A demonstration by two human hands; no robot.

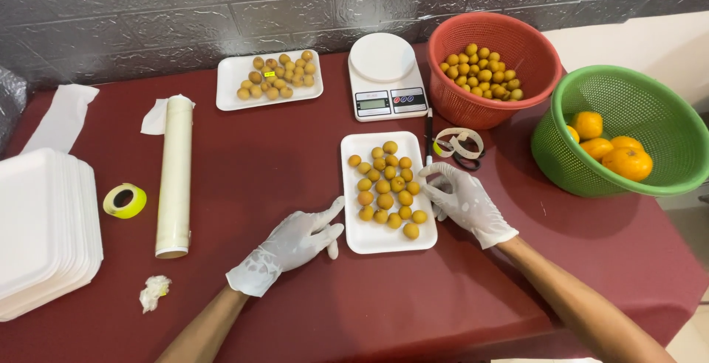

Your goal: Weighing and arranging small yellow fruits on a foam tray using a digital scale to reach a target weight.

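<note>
Nearest to where the person stands, both gloved hands flank the white rectangular foam tray (354, 239) of small round yellow-brown fruits (385, 187) on the dark red tablecloth (473, 296). The left hand (292, 246) lies spread just left of that tray, its fingertips touching the tray's left rim. The right hand (467, 202) rests against the tray's right rim with fingers loosely curled; it grips nothing that I can see. By the look of it the tray is filled and being squared up or steadied; lifting it would call for an even hold on both rims, since the fruits lie loose and would roll.

Well left of the tray lie a long cream roll of film (174, 175), a yellow ring of tape (125, 200), a crumpled white scrap (154, 291) and a stack of empty white foam trays (37, 226). Just beyond the tray's right corner sit black scissors with curled strips of tape (461, 146). Behind the tray stands a white digital kitchen scale (385, 76), with a second filled white tray (269, 79) to its left. Right of the scale is a red plastic basket (493, 67) of the same small fruits, and further right a green plastic basket (628, 130) holding oranges (626, 161).
</note>
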